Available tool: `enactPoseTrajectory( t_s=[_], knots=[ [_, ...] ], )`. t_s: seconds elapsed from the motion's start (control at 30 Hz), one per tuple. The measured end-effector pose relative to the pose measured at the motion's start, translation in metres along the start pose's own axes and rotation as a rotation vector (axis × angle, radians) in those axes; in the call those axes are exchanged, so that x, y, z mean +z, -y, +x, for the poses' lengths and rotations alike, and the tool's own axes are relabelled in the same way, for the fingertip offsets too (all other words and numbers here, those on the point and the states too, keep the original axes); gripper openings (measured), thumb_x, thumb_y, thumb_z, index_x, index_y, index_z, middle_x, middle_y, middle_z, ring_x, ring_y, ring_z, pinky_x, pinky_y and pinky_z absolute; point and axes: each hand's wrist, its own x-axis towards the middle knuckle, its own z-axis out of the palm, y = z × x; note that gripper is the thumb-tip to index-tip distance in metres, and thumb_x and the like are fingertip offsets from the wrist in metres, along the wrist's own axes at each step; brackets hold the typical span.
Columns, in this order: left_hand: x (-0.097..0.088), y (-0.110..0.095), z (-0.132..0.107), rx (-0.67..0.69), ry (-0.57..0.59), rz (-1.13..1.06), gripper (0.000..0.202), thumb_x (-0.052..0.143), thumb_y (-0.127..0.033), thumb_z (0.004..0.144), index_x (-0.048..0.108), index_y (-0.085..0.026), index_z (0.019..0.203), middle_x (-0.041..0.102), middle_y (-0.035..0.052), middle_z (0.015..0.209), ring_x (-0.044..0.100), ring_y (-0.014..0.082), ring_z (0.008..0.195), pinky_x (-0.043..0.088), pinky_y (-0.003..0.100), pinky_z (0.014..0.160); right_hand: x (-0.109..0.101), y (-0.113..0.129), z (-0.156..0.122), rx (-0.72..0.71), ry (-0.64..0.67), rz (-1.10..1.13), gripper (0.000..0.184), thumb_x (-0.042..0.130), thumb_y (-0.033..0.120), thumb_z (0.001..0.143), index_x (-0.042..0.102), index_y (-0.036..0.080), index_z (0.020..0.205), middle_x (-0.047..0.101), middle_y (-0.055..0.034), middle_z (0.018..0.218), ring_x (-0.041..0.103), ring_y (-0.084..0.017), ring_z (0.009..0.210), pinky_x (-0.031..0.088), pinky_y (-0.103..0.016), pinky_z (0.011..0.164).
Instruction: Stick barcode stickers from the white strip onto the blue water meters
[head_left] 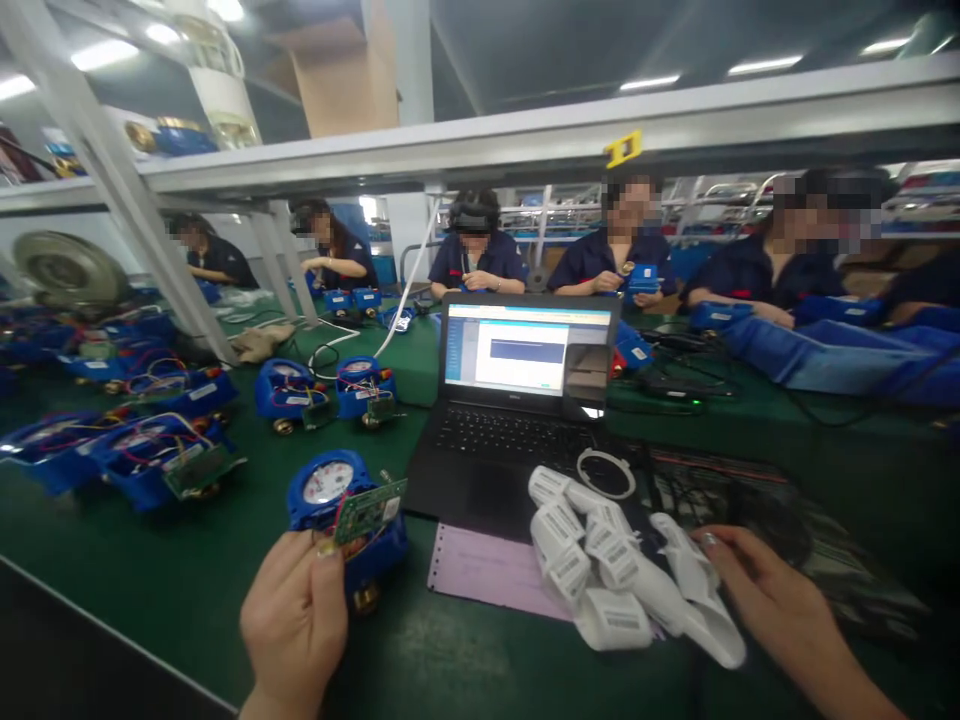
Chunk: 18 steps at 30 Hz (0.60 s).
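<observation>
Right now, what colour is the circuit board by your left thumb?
The circuit board is green, in the head view.

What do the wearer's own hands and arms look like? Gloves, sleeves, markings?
Left hand and right hand are both ungloved. No sleeve, watch, bracelet or cable shows on the visible wrists or right forearm. A small shiny spot shows at a fingertip on each hand; too blurred to tell whether it's nail decoration.

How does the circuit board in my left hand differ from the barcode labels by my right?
The circuit board is green; the barcode labels are mostly white. The circuit board looks flat, while the barcode labels curl in loops. The left hand pinches the circuit board; the right hand is at the barcode labels' edge.
</observation>
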Motion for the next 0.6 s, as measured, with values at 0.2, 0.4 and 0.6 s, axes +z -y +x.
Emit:
enactPoseTrajectory(
  t_s=[0.2, 0.4, 0.6],
  knots=[
    [0.002, 0.002, -0.003, 0.014, -0.009, -0.020, 0.018, 0.047, -0.006, 0.086, 0.055, -0.013, 0.071, 0.055, 0.0050, 0.073, 0.055, 0.0148, 0.069, 0.045, 0.026, 0.066, -0.003, 0.016, -0.004, -0.022, -0.019, 0.004, 0.038, 0.049, 0.056, 0.070, 0.063, 0.023, 0.078, 0.067, -0.0056, 0.077, 0.063, -0.023, 0.065, 0.053, -0.029, 0.057],
    [0.004, 0.002, -0.001, 0.027, -0.022, -0.004, 0.019, 0.047, -0.007, 0.086, 0.053, -0.013, 0.069, 0.054, 0.0050, 0.073, 0.054, 0.0143, 0.068, 0.044, 0.027, 0.067, -0.003, 0.015, -0.005, -0.024, 0.002, 0.003, 0.038, 0.047, 0.055, 0.072, 0.063, 0.022, 0.080, 0.067, -0.0054, 0.077, 0.062, -0.022, 0.064, 0.050, -0.027, 0.053],
    [0.003, 0.009, -0.006, -0.017, -0.044, -0.038, 0.024, 0.050, -0.011, 0.086, 0.052, -0.013, 0.063, 0.052, 0.0029, 0.067, 0.053, 0.0136, 0.064, 0.044, 0.027, 0.067, -0.001, 0.014, -0.006, -0.044, 0.005, 0.016, 0.037, 0.047, 0.054, 0.076, 0.062, 0.021, 0.082, 0.066, -0.0051, 0.079, 0.062, -0.021, 0.068, 0.050, -0.027, 0.058]
  ],
)
